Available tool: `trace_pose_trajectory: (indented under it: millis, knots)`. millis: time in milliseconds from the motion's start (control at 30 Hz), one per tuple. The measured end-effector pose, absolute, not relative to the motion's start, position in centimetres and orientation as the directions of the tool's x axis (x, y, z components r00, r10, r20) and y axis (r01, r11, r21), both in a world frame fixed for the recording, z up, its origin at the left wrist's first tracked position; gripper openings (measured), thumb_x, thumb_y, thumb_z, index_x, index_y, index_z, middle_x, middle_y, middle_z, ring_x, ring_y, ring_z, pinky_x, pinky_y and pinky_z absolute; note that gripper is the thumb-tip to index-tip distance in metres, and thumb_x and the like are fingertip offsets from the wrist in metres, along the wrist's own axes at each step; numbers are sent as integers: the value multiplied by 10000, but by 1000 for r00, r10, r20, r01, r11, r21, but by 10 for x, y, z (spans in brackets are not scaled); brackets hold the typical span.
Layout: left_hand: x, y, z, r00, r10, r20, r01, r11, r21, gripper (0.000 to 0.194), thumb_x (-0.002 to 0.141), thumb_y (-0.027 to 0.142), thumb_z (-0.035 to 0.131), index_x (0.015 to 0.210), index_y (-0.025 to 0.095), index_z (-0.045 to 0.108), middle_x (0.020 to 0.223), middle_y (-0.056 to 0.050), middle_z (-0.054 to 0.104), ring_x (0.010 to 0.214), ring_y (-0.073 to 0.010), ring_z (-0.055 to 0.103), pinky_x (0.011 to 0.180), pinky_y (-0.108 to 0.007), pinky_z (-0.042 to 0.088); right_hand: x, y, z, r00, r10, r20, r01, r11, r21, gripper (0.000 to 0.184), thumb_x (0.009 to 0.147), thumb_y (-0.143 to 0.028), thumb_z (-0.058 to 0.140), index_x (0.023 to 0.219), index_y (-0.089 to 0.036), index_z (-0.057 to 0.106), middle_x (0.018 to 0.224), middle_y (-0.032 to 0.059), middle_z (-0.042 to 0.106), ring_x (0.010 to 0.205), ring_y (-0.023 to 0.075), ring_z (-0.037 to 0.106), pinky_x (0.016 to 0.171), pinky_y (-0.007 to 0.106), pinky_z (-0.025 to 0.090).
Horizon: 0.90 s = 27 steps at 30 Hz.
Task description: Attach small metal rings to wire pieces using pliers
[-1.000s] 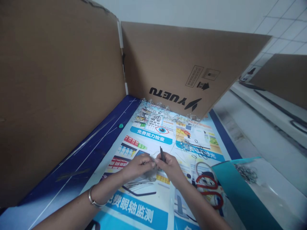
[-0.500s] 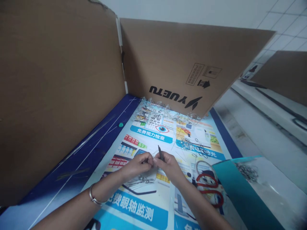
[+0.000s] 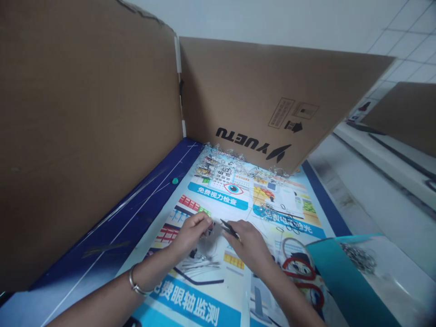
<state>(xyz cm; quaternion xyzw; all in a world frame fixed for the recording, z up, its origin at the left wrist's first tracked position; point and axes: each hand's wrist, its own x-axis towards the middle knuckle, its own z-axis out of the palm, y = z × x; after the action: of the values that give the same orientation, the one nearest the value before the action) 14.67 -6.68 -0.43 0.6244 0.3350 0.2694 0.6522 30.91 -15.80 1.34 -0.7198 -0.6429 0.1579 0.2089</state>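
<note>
My left hand (image 3: 195, 230) is pinched shut over the printed sheet, its fingertips on something small that I cannot make out. In my right hand (image 3: 248, 243) is a slim dark pointed tool (image 3: 230, 229), its tip towards the left fingertips with a small gap between. Whether it is tweezers or small snips is not clear. Below the left hand lie several thin pale strips (image 3: 200, 265) and small shiny pieces. Beyond the right hand is a loose cluster of clear pieces and dark rings (image 3: 269, 212).
Red looped handles (image 3: 299, 269), like those of scissors, lie right of my right forearm. A teal-edged box (image 3: 335, 268) holds a pile of small metal pieces (image 3: 359, 258). Clear pieces (image 3: 218, 159) line the foot of the cardboard wall (image 3: 272, 86). Another cardboard panel (image 3: 85, 113) stands left.
My hands have moved apart. The dark tool has tilted from nearly upright to lying lower, pointing left. The view has shifted slightly.
</note>
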Motion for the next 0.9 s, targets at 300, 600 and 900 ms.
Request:
trace_pose_trajectory:
  millis: [300, 600, 900]
  knots:
    - [144, -69, 5, 557, 795, 240, 134, -371, 919, 263, 830, 281, 416, 604, 166, 488, 632, 3, 464, 637, -126, 439, 618, -227, 346, 292, -163, 11, 97, 995, -22, 992, -98, -81, 187, 793, -304, 512, 957, -255, 587, 823, 55, 579, 779, 191, 514, 653, 282, 297]
    - [143, -70, -2, 610, 719, 334, 104, -490, 865, 233, 860, 274, 386, 760, 172, 570, 755, -53, 551, 749, -159, 496, 718, -265, 388, 293, -163, 11, 69, 997, -34, 989, -73, -127, 222, 783, -293, 510, 994, -271, 579, 806, 36, 611, 752, 185, 535, 633, 271, 302]
    - [142, -68, -5, 648, 665, 370, 96, -554, 827, 226, 861, 246, 387, 744, 173, 566, 760, -61, 552, 754, -158, 508, 698, -256, 394, 294, -161, 10, 71, 996, -54, 989, -78, -127, 183, 797, -303, 488, 936, -249, 594, 787, 33, 623, 741, 182, 546, 614, 261, 303]
